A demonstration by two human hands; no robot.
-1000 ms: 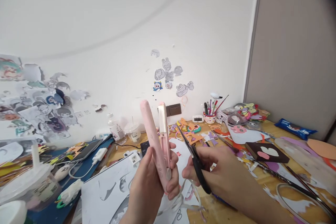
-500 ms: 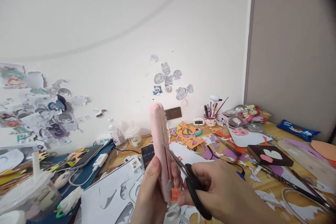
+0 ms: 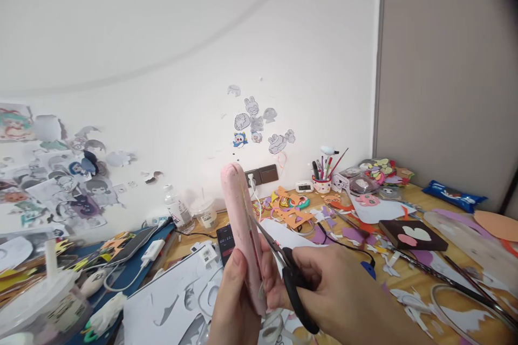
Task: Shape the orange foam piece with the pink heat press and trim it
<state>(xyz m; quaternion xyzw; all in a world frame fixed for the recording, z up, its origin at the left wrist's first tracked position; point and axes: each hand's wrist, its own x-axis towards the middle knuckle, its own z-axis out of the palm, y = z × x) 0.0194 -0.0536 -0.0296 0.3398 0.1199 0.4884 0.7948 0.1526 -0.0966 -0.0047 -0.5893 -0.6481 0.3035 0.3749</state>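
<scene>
My left hand [image 3: 237, 302] is wrapped round the lower part of a pink clamp-shaped tool [image 3: 242, 221], which stands upright with its two arms pressed together. My right hand [image 3: 343, 294] grips black-handled scissors [image 3: 283, 269]. The blades point up and left, and their tip reaches the side of the pink tool. Both hands meet low in the middle of the view, above a cluttered wooden desk [image 3: 408, 280]. A strip of clear plastic [image 3: 279, 326] hangs just below the hands.
White paper sheets [image 3: 170, 296] lie under the hands. Coloured paper cut-outs [image 3: 295, 213], a pen cup [image 3: 322, 183], a dark card with a heart [image 3: 415, 234] and a blue snack packet [image 3: 453, 195] crowd the right. A phone [image 3: 226, 237], bottle [image 3: 175, 207] and lidded cup [image 3: 40, 302] sit left.
The pink tool's two arms have closed together. My right hand has brought the scissors left and up against the tool. The view has drifted slightly.
</scene>
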